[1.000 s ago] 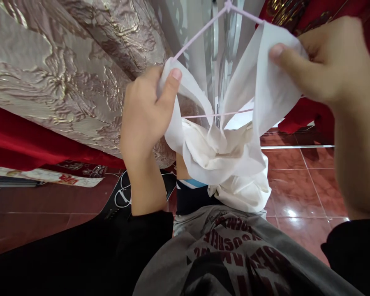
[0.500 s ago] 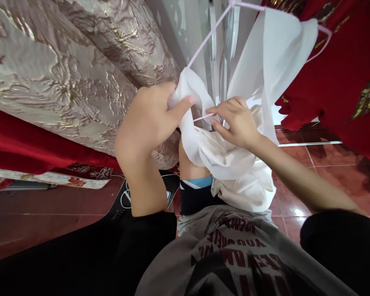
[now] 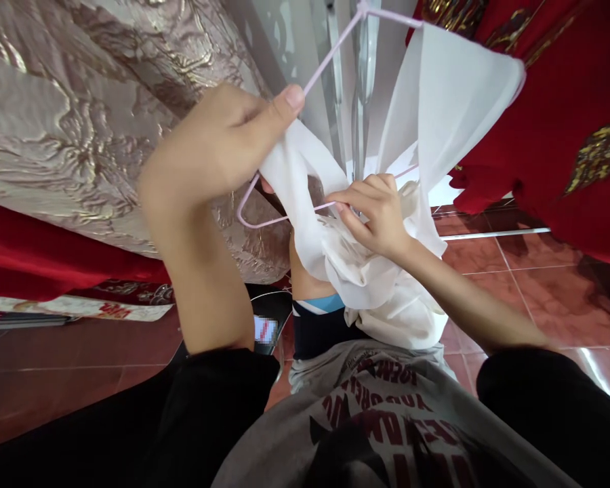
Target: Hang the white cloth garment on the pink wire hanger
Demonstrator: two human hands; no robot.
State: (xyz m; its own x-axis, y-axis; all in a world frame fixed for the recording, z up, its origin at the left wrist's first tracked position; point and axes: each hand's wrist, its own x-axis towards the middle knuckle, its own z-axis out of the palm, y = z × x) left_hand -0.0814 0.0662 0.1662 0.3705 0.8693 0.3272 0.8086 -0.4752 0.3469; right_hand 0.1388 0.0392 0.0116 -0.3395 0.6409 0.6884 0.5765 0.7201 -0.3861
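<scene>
A pale pink wire clothes hanger [image 3: 330, 59] is tilted in front of me, with a white garment [image 3: 450, 102] draped over its right shoulder and bunched down toward my lap. My left hand [image 3: 211, 146] is closed on the garment's edge at the hanger's left side; its thumb lies against the sloping wire and most fingers are hidden behind. The hanger's left corner pokes out past the cloth, under that hand. Lower down, my right hand [image 3: 379, 210] pinches the hanger's bottom bar between thumb and fingers, above the gathered cloth.
Shiny embossed fabric [image 3: 81, 129] hangs at the left, above red cloth [image 3: 55, 244]. Red fabric with gold sequins [image 3: 554, 135] hangs at the right. Upright metal poles [image 3: 363, 88] stand behind the hanger. A phone [image 3: 265, 330] lies beside my left arm, over the red tiled floor [image 3: 549, 285].
My left hand has moved up and left along the hanger, pulling the garment's edge with it. The hanger's left corner has come out of the cloth. My right hand still pinches the bar.
</scene>
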